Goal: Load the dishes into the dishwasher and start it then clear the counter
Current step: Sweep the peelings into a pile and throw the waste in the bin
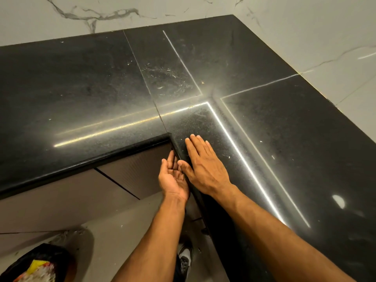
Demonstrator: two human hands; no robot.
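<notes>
Head view: black stone bench [101, 82], L-shaped, seen from above at its inner corner; pale marble wall behind it.
Right hand: right hand [203, 165] lies flat, palm down, on the bench top just inside the edge, fingers straight and together, holding nothing.
Left hand: left hand [173, 176] sits below and against the bench edge, palm up, fingers loosely cupped, holding nothing I can make out.
Task's thing: fine pale crumbs and specks [166, 72] scattered over the bench, thickest beyond the right hand's fingertips toward the back wall; a few more lie to its right.
Key relation: bench edge [195, 192] runs between the two hands, its long axis toward and away from the person; debris lies ahead and right of the right hand, the cupped left hand sits on the near side of the edge.
Nearer hand: right.
Judged step: counter clearing, sweeping crumbs across the edge into the left palm.
Dishes, dishwasher: none in view.
Floor: dark bag [38, 265] with colourful waste at lower left; a shoe [185, 259] beneath the arms.
</notes>
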